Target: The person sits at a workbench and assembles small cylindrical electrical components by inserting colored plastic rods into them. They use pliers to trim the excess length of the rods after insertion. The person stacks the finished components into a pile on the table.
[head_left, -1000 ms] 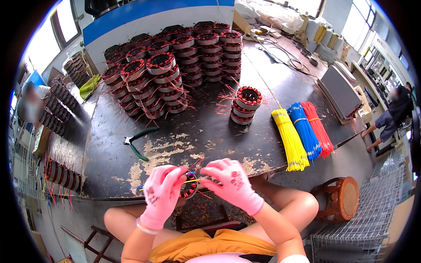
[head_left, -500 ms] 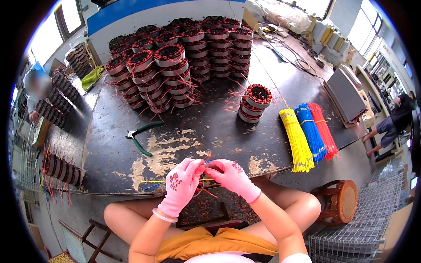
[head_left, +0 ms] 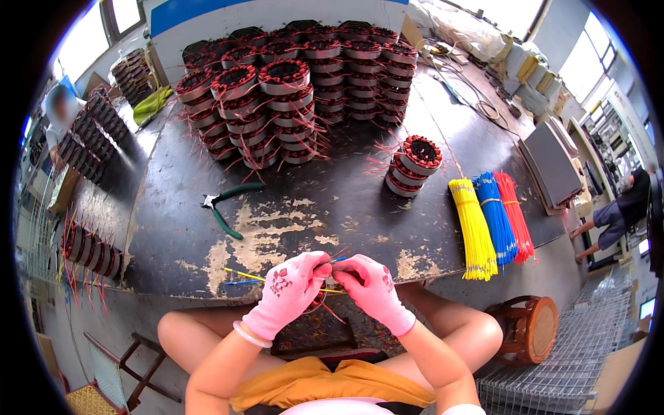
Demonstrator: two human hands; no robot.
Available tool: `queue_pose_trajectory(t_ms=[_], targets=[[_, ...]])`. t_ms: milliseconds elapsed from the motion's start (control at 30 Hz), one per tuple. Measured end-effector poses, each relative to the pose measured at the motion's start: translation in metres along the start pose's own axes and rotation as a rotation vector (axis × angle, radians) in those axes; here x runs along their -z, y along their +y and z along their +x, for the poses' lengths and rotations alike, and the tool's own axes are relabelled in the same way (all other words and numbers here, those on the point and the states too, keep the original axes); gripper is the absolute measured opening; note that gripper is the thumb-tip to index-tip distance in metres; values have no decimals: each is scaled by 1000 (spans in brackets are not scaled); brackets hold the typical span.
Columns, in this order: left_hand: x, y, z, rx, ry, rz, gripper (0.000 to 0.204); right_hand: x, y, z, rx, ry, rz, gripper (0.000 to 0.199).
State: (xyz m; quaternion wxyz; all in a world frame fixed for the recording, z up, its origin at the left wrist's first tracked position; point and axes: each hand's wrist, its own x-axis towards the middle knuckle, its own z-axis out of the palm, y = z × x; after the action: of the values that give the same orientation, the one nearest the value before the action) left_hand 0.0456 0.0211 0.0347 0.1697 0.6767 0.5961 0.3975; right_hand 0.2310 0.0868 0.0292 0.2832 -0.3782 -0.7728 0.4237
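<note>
My left hand [head_left: 292, 287] and my right hand [head_left: 373, 287], both in pink gloves, meet at the table's near edge, fingers pinched close together. A short blue wire [head_left: 339, 259] shows between the fingertips, beside thin reddish winding leads; which hand grips which strand is partly hidden. Below the left hand, a wound stator [head_left: 317, 300] with red windings is mostly covered by the glove. A yellow wire [head_left: 243, 274] and another blue wire [head_left: 242, 282] stick out to the left of that hand. Green-handled pliers [head_left: 223, 207] lie spread on the table beyond.
Stacked stators [head_left: 287, 104] fill the table's back left; a smaller stack [head_left: 415, 166] stands right of centre. Yellow [head_left: 473, 228], blue [head_left: 495, 218] and red [head_left: 513, 216] wire bundles lie at right. A wooden stool [head_left: 539, 330] stands below. Other people are at both sides.
The view has shifted slightly. My right hand's fingers have curled in more, and the two hands keep working at the wires in nearly the same spot.
</note>
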Motion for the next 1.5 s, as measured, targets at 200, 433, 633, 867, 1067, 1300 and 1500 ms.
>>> queue_pose_trajectory(t_ms=[200,433,633,867,1067,1300,1500], targets=[[9,-4,5,-78,-126,41,18,3,-1,-15,191,140,-83,15],[14,-8,9,-141,-165,15,16,10,-7,1,351,200,-215,20],[20,-1,13,-98,-223,118,16,22,-23,15,-18,-84,63,13],[15,15,12,-51,-166,213,15,26,-19,24,-18,-150,102,14],[4,18,6,-84,-72,188,19,31,-16,31,-220,-256,236,15],[11,26,16,-180,-246,515,22,35,-12,27,-288,-272,242,15],[-7,42,4,-27,-94,595,21,25,-6,21,-213,-185,251,12]])
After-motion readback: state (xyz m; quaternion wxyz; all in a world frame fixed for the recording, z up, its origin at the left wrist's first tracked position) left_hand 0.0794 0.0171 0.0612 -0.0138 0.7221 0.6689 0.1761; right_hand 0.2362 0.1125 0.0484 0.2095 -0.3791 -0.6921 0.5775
